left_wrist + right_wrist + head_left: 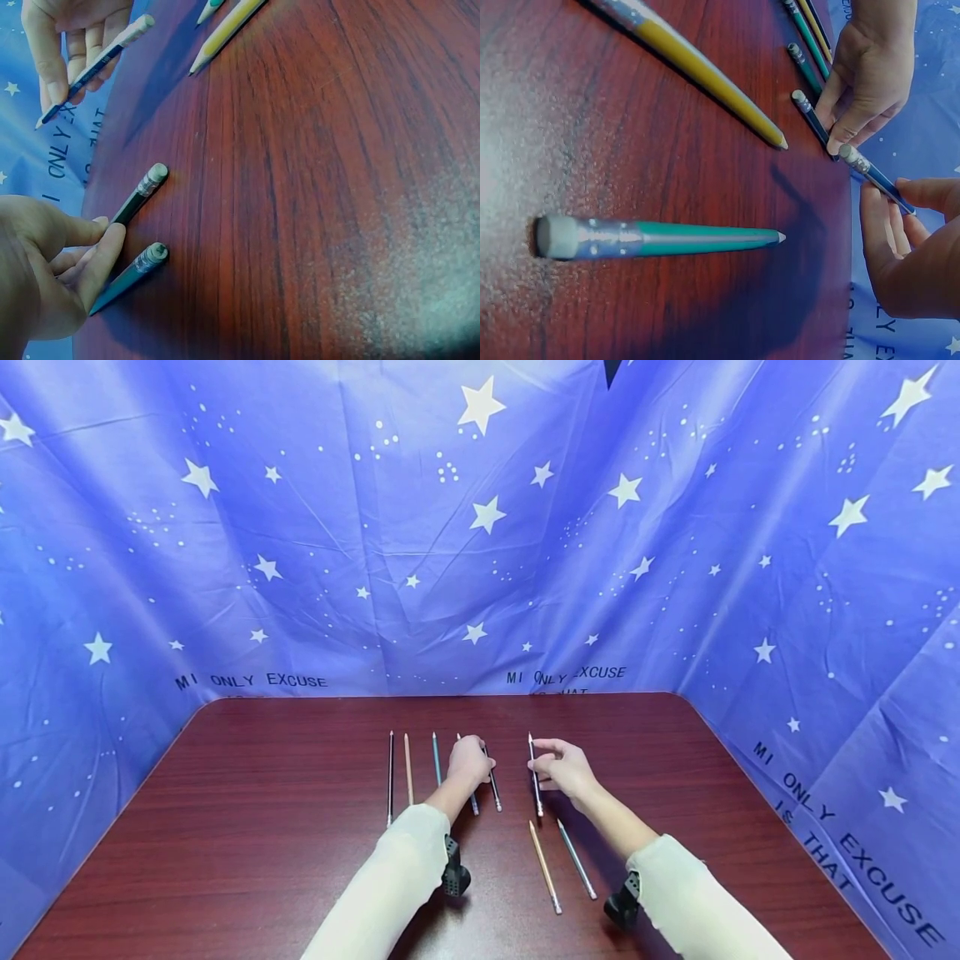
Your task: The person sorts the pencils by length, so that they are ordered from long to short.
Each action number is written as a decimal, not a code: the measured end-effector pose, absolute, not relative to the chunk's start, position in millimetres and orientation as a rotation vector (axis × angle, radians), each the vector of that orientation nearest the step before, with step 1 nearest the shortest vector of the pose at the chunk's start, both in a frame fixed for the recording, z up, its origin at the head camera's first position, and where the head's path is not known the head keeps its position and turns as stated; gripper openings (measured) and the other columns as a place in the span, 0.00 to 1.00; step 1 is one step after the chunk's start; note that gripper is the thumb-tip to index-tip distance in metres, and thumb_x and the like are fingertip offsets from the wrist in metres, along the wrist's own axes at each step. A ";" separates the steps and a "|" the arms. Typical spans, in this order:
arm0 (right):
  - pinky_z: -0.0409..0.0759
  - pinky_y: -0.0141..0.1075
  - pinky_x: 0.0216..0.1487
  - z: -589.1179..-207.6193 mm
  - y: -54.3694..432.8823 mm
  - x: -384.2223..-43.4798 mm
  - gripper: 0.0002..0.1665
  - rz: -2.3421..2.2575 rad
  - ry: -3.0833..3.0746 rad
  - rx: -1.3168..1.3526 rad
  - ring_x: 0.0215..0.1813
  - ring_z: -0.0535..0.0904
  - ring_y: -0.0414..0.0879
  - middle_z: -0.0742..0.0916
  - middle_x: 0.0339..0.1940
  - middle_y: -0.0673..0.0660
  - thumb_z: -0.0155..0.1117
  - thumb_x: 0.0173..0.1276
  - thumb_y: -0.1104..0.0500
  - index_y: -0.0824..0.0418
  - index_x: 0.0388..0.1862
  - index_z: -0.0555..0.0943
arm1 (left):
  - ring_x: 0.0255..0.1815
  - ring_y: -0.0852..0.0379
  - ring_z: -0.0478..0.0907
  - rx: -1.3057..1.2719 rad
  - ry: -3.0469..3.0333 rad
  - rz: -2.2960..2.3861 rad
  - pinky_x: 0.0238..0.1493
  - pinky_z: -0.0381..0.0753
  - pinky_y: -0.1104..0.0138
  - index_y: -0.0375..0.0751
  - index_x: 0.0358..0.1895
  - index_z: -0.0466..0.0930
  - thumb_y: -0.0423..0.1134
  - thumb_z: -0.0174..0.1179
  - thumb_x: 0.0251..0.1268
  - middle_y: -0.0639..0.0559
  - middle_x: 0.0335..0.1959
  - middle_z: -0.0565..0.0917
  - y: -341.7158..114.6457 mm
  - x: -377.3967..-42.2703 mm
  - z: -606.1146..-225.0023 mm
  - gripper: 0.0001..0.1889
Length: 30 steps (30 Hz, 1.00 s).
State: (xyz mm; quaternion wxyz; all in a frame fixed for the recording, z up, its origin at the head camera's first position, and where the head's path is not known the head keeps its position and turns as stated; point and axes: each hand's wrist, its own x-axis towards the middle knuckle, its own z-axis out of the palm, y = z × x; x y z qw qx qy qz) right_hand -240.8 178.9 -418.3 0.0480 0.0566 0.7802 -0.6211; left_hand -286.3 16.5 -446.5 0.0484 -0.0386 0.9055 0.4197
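My left hand pinches a black pencil between thumb and fingers. That pencil lies slanted on the table, eraser end toward me. Right beside it is a blue-green pencil, partly covered by the left hand in the head view. My right hand holds a dark blue pencil with a white eraser by its pointed part, thumb on one side and fingers on the other. In the right wrist view this pencil's eraser end overlaps the space near the left fingertips.
Left of the left hand lie a black pencil, a natural-coloured pencil and a teal pencil in a row. Nearer me lie a yellow pencil and a green pencil. A star-printed cloth surrounds the dark red table.
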 end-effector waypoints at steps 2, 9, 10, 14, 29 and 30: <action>0.84 0.34 0.28 -419.2 178.4 -242.6 0.28 -1.892 2.388 0.174 0.24 0.78 0.40 0.84 0.25 0.50 0.62 0.57 0.70 0.71 0.58 0.71 | 0.27 0.53 0.83 -0.122 2.781 1.241 0.25 0.82 0.70 0.35 0.51 0.77 0.34 0.65 0.55 0.41 0.39 0.84 16.7 -286.8 -446.0 0.18; 0.84 0.34 0.28 -423.8 177.5 -251.0 0.27 -1.903 2.398 0.227 0.24 0.79 0.41 0.86 0.27 0.54 0.62 0.57 0.70 0.69 0.58 0.72 | 0.25 0.54 0.82 -0.140 2.764 1.287 0.21 0.81 0.71 0.34 0.52 0.77 0.33 0.66 0.55 0.40 0.41 0.84 17.2 -288.1 -448.0 0.19; 0.84 0.34 0.28 -424.6 177.1 -251.7 0.27 -1.903 2.398 0.230 0.24 0.79 0.41 0.86 0.28 0.54 0.62 0.58 0.70 0.69 0.58 0.72 | 0.24 0.54 0.82 -0.142 2.759 1.301 0.20 0.80 0.71 0.34 0.52 0.77 0.33 0.66 0.55 0.40 0.41 0.84 17.2 -288.4 -448.8 0.20; 0.83 0.34 0.28 -428.8 175.5 -254.8 0.27 -1.897 2.396 0.250 0.24 0.79 0.41 0.86 0.27 0.53 0.62 0.58 0.70 0.69 0.58 0.73 | 0.21 0.56 0.82 -0.146 2.747 1.336 0.19 0.80 0.71 0.35 0.53 0.77 0.33 0.66 0.55 0.40 0.40 0.85 17.3 -287.7 -450.5 0.20; 0.81 0.32 0.26 -435.8 166.3 -262.3 0.27 -1.881 2.393 0.263 0.23 0.78 0.39 0.85 0.25 0.51 0.62 0.57 0.71 0.68 0.58 0.73 | 0.23 0.56 0.82 -0.153 2.760 1.297 0.24 0.81 0.70 0.36 0.53 0.77 0.34 0.66 0.55 0.42 0.42 0.84 17.8 -286.5 -448.6 0.21; 0.81 0.32 0.26 -436.3 165.8 -262.6 0.27 -1.880 2.394 0.265 0.23 0.78 0.40 0.85 0.25 0.52 0.62 0.57 0.71 0.68 0.58 0.73 | 0.23 0.56 0.81 -0.156 2.758 1.297 0.24 0.81 0.70 0.36 0.53 0.77 0.34 0.66 0.55 0.42 0.42 0.84 18.0 -286.5 -448.6 0.20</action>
